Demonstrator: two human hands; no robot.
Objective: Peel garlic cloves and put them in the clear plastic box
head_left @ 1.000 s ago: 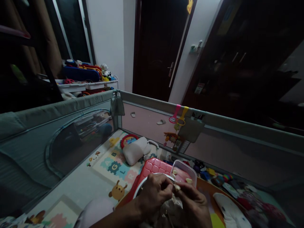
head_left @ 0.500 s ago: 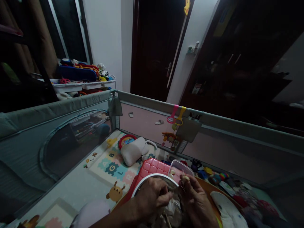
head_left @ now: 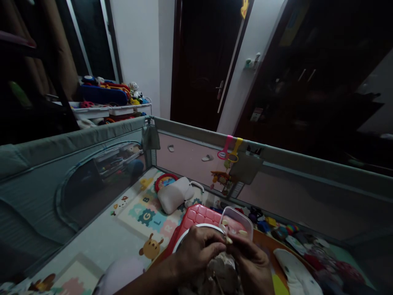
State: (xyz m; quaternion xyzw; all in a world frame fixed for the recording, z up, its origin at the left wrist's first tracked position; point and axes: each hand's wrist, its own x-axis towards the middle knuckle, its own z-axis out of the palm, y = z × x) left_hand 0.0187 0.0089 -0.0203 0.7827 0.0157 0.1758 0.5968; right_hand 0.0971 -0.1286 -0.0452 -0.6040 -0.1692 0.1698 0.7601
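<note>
Fingers (head_left: 217, 247) of your right hand (head_left: 250, 260) pinch a small pale piece (head_left: 229, 241) at their tips; those of your left hand (head_left: 198, 250) are drawn narrow against its other side, though you cannot tell whether they grip it too. The piece sits between your two hands, above the white-rimmed bowl (head_left: 201, 225). In that bowl, partly hidden by your hands, lies a crumpled whitish mass (head_left: 222, 265), just below your fingers. Just beyond your right fingertips stands a clear plastic container (head_left: 236, 210), with a few pale pieces (head_left: 243, 232) inside, similar to the one you hold. A red padded-looking panel (head_left: 201, 214) lies behind the bowl, beside the container. To your right, a white cloth-like item (head_left: 291, 268) rests on the orange table (head_left: 266, 241).
</note>
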